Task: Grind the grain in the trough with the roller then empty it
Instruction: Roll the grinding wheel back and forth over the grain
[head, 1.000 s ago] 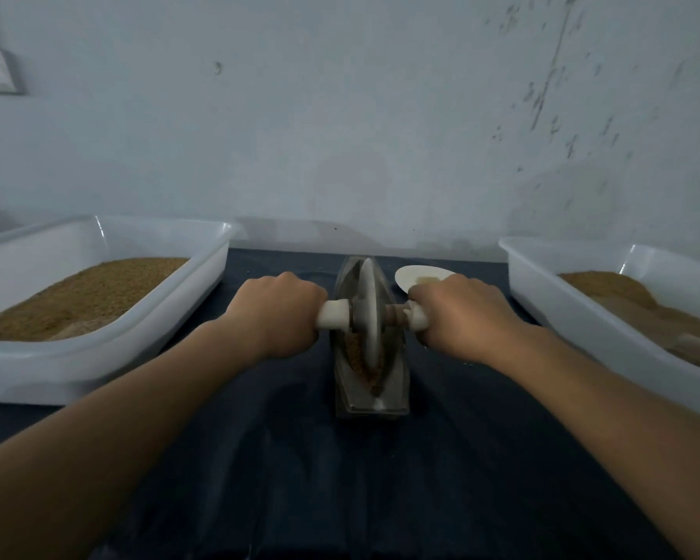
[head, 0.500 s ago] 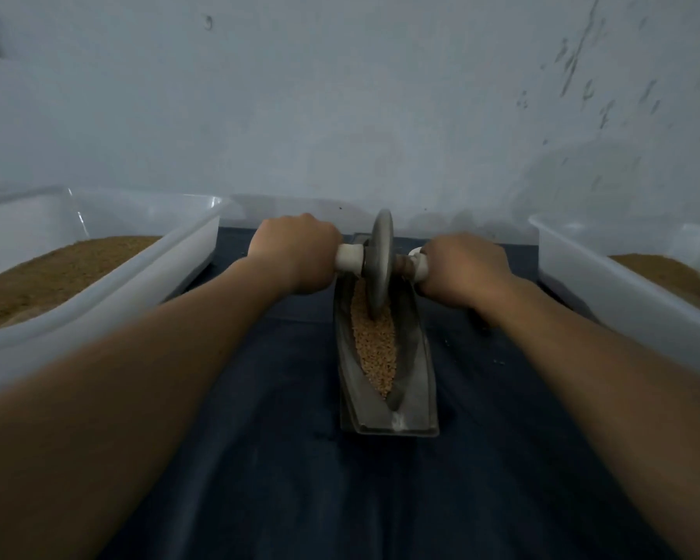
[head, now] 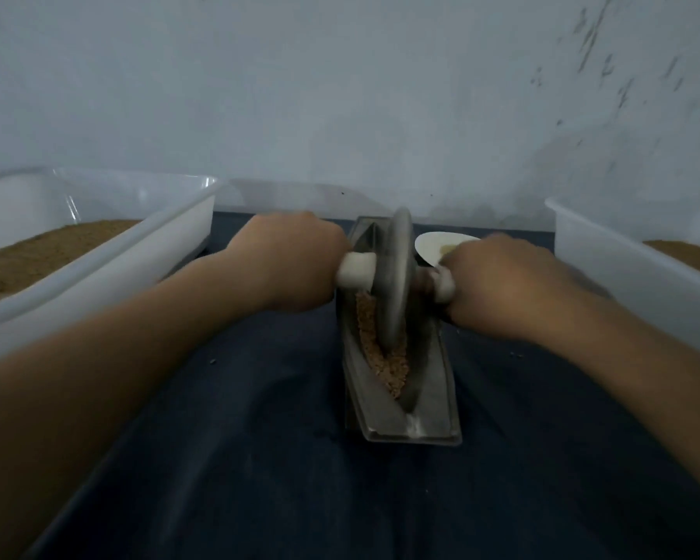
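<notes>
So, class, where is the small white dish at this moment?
In the head view, the white dish lies right of centre on the dark cloth, just behind the right hand, between the roller and the right tub.

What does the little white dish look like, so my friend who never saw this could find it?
Look at the dark table, between two big white tubs. In the middle stands the grey trough; just right of its far end, behind the right hand, lies the small dish. It alone is round and shallow, while the tubs are boxy and hold brown grain.
</notes>
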The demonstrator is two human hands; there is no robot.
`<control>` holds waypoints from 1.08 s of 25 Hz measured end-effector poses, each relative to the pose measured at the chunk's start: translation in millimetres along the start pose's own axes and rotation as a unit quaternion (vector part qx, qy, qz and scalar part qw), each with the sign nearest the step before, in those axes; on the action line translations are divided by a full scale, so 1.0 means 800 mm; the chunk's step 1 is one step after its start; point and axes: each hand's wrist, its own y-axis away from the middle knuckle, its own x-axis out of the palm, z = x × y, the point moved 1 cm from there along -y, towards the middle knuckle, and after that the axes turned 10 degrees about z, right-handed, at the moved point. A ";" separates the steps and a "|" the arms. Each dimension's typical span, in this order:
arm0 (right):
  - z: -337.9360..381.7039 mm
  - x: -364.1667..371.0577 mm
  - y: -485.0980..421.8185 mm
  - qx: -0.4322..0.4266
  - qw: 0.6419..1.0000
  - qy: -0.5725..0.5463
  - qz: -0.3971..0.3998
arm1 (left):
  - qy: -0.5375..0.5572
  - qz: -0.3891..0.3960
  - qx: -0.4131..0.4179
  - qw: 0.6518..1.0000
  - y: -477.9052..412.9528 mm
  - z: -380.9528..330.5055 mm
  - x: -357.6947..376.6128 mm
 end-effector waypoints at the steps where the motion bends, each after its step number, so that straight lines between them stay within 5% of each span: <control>1: 0.004 0.001 -0.019 0.011 1.000 0.015 -0.007 | -0.004 -0.014 -0.026 1.000 -0.014 0.000 0.003; 5: 0.016 -0.002 -0.059 0.040 0.999 0.016 -0.016 | -0.020 -0.065 -0.104 0.992 -0.037 -0.007 0.006; 9: 0.009 -0.016 -0.004 -0.016 1.000 0.011 0.015 | 0.041 -0.015 -0.041 0.998 0.014 -0.005 0.004; 13: 0.002 -0.021 0.054 -0.060 0.990 0.078 -0.099 | -0.027 -0.159 0.028 0.986 0.059 -0.001 -0.004; 16: 0.007 -0.007 0.016 -0.017 0.994 0.080 -0.071 | -0.001 -0.093 -0.046 0.995 0.026 -0.005 0.016; 20: 0.022 0.000 -0.052 0.038 0.996 0.041 -0.063 | 0.009 -0.101 -0.132 0.986 -0.019 -0.009 0.021; 27: -0.007 -0.020 0.037 -0.058 0.998 0.034 -0.006 | 0.059 -0.019 -0.006 0.998 0.049 0.000 0.002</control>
